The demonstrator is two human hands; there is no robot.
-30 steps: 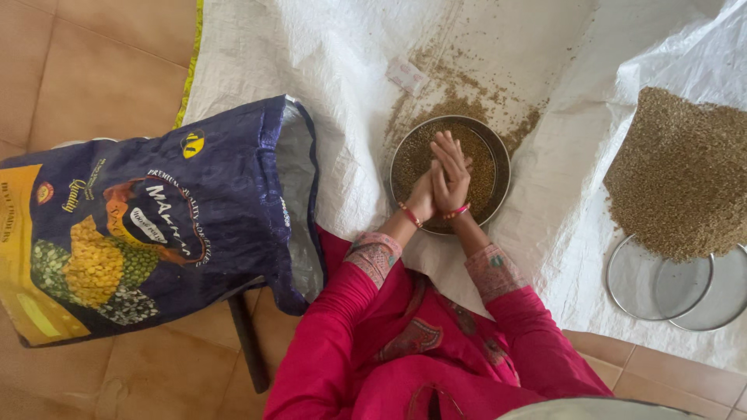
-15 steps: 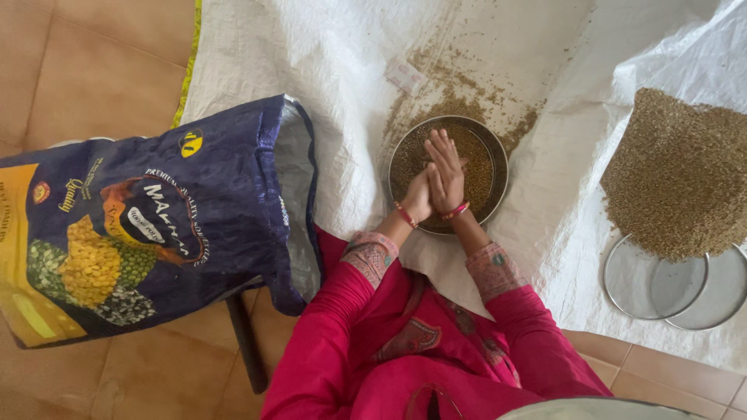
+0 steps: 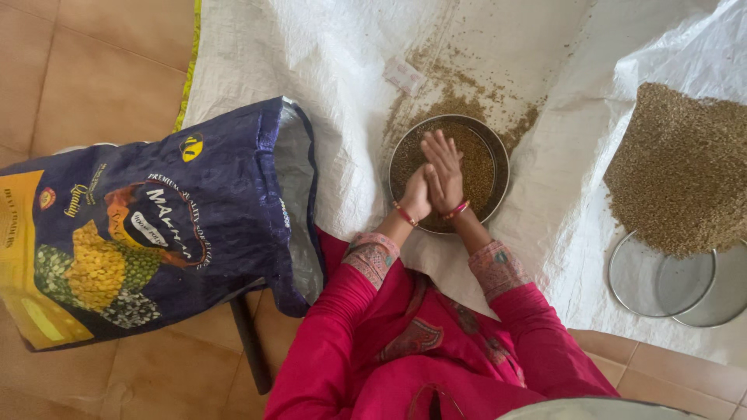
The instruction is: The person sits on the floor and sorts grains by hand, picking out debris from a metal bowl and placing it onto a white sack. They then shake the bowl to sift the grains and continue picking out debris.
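A round metal sieve (image 3: 499, 155) filled with brown grain (image 3: 479, 173) rests on a white woven sheet (image 3: 327, 62) in front of me. Above the sieve my two hands are pressed palm to palm. My right hand (image 3: 445, 169) lies on top with its fingers stretched out and slightly spread, pointing away from me. My left hand (image 3: 415, 196) is under it and mostly hidden. Whether any grain lies between the palms cannot be seen. Both wrists carry red bangles and the sleeves are pink.
A large dark blue printed sack (image 3: 156, 218) lies open-mouthed at the left, partly on the tile floor (image 3: 93, 70). A big heap of grain (image 3: 685, 171) sits at the right, with two flat round metal sieves (image 3: 661, 280) below it. Fine husk (image 3: 459, 101) and a small white packet (image 3: 406, 75) lie beyond the sieve.
My hands stay pressed together over the sieve; the right hand has slid a little to the left and back against the left hand. Nothing else has moved.
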